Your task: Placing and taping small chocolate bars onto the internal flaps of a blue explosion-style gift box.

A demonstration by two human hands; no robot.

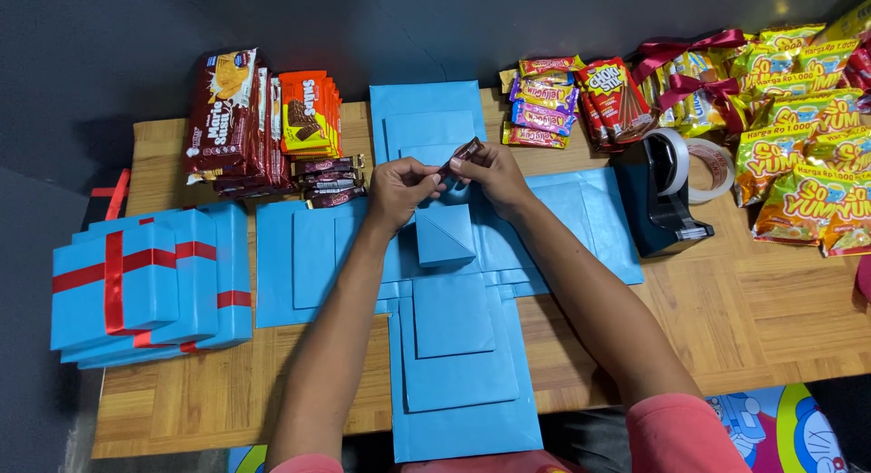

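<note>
blue paper layout [451, 382] nearest | left hand [399, 190] and right hand [490, 171] pinching small dark snack bar [464, 152]

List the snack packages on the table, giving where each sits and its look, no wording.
Dark red biscuit packs: back left, upright row.
Orange wafer packs: beside them, stacked.
Small brown bar: between both hands' fingers.
Multicoloured candy packs: back centre-right, piled.
Green-yellow snack bags: far right, overlapping.
</note>
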